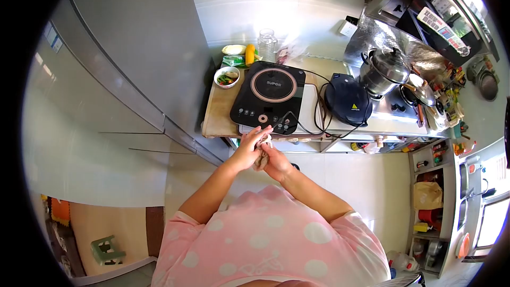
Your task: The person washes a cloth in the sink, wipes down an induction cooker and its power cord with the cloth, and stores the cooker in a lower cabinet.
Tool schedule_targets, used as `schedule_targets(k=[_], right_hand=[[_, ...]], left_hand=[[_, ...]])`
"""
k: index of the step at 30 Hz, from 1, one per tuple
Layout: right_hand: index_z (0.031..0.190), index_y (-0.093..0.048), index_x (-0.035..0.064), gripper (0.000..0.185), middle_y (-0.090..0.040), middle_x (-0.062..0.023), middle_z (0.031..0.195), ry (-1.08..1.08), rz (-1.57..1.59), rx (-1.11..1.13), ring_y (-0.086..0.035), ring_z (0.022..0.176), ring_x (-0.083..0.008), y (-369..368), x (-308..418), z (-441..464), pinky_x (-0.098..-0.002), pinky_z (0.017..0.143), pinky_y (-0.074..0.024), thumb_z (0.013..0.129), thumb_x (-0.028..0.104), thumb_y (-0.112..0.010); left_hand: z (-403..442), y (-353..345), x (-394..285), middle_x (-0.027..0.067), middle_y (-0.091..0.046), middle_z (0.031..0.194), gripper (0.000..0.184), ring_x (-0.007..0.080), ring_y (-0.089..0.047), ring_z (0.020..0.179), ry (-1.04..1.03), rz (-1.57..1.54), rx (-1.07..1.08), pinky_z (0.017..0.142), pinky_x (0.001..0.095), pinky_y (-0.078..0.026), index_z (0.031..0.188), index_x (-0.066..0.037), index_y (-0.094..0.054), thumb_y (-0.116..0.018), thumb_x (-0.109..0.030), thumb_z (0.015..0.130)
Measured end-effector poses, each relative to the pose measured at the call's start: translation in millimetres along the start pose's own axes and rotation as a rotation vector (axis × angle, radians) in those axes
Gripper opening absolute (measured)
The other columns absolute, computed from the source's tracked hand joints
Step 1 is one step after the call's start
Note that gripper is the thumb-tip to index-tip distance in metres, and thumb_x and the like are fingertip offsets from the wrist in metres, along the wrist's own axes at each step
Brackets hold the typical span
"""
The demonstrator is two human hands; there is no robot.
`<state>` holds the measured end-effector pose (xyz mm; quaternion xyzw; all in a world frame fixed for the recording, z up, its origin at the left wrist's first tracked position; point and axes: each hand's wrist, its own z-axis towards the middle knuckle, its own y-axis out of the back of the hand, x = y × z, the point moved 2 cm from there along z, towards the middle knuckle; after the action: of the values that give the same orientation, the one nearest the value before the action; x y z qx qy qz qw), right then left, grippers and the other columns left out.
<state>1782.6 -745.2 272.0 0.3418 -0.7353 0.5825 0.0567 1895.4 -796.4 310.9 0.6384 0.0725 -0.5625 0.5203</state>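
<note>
My left hand [246, 150] and my right hand [278, 164] meet in front of my body, just off the counter's front edge. Between them is a crumpled brownish cloth [261, 160], with the fingers of both closed around it. Just beyond my fingertips lies a black induction cooktop [273, 103] with a round ring and a row of touch controls. Part of the cloth is hidden by my palms and fingers.
Left of the cooktop stand a white bowl of vegetables [227, 84], a corn cob [249, 55] and a glass jug [267, 44]. To the right are a round dark-blue appliance [348, 101], its black cord and a steel pot [383, 69]. A grey refrigerator [143, 37] borders the left.
</note>
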Motion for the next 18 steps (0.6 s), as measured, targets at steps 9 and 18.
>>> schedule_targets(k=[9, 18], right_hand=[[0.102, -0.058, 0.0056, 0.021, -0.063, -0.0056, 0.086, 0.187, -0.079, -0.137, -0.056, 0.068, -0.0148, -35.7, 16.4, -7.2, -0.0305, 0.054, -0.0435, 0.097, 0.024, -0.048], [0.092, -0.059, 0.0062, 0.023, -0.06, -0.0036, 0.083, 0.288, -0.221, -0.059, -0.054, 0.065, -0.0115, -39.3, 28.5, -2.4, -0.0256, 0.049, -0.039, 0.097, 0.026, -0.048]], left_hand=[[-9.8, 8.3, -38.0, 0.0153, -0.024, 0.151, 0.088, 0.0352, -0.026, 0.137, -0.105, -0.112, -0.207, 0.107, 0.0396, -0.033, 0.145, -0.017, -0.032, -0.055, 0.017, 0.068], [-28.0, 32.9, -62.5, 0.008, -0.054, 0.079, 0.031, 0.0281, -0.052, 0.078, -0.145, 0.458, -0.511, 0.066, 0.0393, -0.041, 0.08, -0.006, -0.051, -0.078, -0.014, 0.068]])
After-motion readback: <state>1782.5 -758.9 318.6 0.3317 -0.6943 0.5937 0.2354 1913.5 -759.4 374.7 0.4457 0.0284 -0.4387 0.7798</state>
